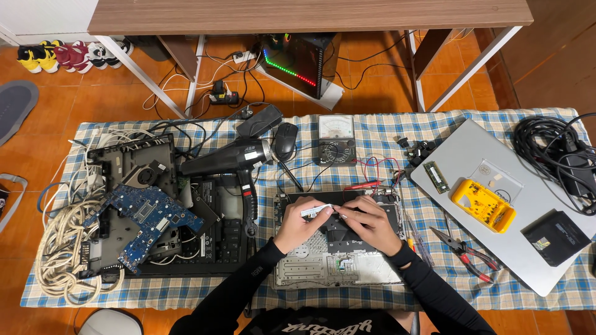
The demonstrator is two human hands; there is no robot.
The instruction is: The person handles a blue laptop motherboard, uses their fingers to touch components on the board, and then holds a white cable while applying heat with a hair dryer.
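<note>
An opened laptop base [323, 267], with its metal frame bare, lies on the checked cloth in front of me. My left hand [298, 224] rests over its upper middle and pinches a small white strip [315, 209] between thumb and fingers. My right hand [369, 222] lies beside it on the dark part [338, 232] of the base, fingertips touching the strip's right end. Both arms wear black sleeves.
A black hair dryer [233, 158], a blue circuit board [146, 217] on a stripped laptop shell, and coiled white cable [59, 248] lie to the left. An analogue multimeter [336, 138], a mouse, pliers [465, 251], a yellow parts box [483, 205] on a silver laptop lid and black cables sit behind and right.
</note>
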